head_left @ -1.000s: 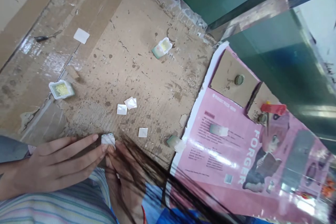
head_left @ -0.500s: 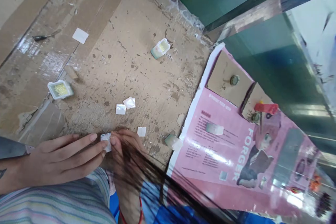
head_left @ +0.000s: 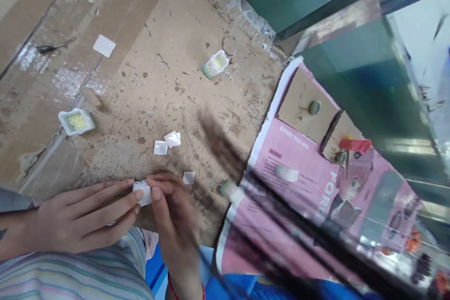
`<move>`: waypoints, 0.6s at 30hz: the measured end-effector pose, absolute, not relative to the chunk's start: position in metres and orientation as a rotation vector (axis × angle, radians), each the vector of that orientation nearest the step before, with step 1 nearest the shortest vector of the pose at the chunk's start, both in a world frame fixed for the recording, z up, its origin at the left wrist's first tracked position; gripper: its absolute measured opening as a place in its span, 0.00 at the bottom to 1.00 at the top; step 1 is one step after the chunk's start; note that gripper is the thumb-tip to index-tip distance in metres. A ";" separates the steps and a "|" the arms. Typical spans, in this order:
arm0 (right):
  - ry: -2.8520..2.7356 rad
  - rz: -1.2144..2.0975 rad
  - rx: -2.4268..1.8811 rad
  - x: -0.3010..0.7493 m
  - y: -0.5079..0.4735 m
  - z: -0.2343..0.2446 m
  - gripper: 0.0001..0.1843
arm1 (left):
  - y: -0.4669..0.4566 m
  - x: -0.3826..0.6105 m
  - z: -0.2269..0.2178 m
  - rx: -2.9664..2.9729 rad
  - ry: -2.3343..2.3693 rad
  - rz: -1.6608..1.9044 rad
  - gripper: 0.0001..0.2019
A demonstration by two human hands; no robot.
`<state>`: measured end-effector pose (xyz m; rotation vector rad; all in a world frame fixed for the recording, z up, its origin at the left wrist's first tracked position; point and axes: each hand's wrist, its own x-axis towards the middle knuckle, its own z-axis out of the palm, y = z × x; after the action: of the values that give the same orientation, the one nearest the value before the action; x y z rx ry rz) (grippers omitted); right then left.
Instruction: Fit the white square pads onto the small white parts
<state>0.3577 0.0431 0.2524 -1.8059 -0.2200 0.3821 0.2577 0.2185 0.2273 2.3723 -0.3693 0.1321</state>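
Near the table's front edge, my left hand (head_left: 84, 218) has its fingers closed on a small white box-like piece (head_left: 143, 194). My right hand (head_left: 174, 215) pinches at the same piece from the right, thumb and forefinger against its edge. That hand is slightly blurred. Just beyond them lie two small shiny white squares, a left one (head_left: 161, 147) and an overlapping pair (head_left: 172, 138). Another small white square (head_left: 189, 177) lies right of my right fingers. What the underside of the held piece looks like is hidden.
Small open containers with yellowish bits stand at left (head_left: 77, 122) and at the back (head_left: 216, 63). A white card (head_left: 104, 45) and a thin dark tool (head_left: 54, 48) lie at far left. A pink printed sheet (head_left: 260, 248) covers the right side. Dark hair strands (head_left: 302, 215) hang across the view.
The hair strands have swung right, uncovering my right hand. My right thumb and fingers have shifted slightly on the white piece, which stays between both hands. The view has moved a little.
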 end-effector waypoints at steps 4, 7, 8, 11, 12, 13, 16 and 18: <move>-0.091 0.519 -1.724 0.355 0.038 0.251 0.08 | 0.231 0.260 0.215 2.542 -0.707 0.320 0.14; -0.080 0.575 -1.743 0.356 0.036 0.250 0.06 | 0.234 0.260 0.212 2.551 -0.733 0.320 0.15; -0.083 0.590 -1.753 0.357 0.035 0.249 0.06 | 0.233 0.261 0.213 2.543 -0.743 0.320 0.15; -0.100 0.634 -1.760 0.361 0.034 0.248 0.06 | 0.228 0.263 0.216 2.531 -0.715 0.363 0.18; -0.103 0.643 -1.763 0.362 0.033 0.248 0.06 | 0.226 0.264 0.216 2.527 -0.683 0.368 0.19; -0.106 0.652 -1.767 0.363 0.033 0.248 0.06 | 0.224 0.263 0.216 2.523 -0.643 0.379 0.19; -0.113 0.666 -1.791 0.364 0.032 0.248 0.06 | 0.224 0.261 0.215 2.523 -0.601 0.360 0.18; -0.123 0.669 -1.814 0.365 0.033 0.248 0.07 | 0.226 0.260 0.215 2.529 -0.664 0.316 0.18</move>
<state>0.3648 0.0327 0.2483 -1.8144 -0.1233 0.6688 0.2597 0.2263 0.2152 2.5291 -0.6639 0.3162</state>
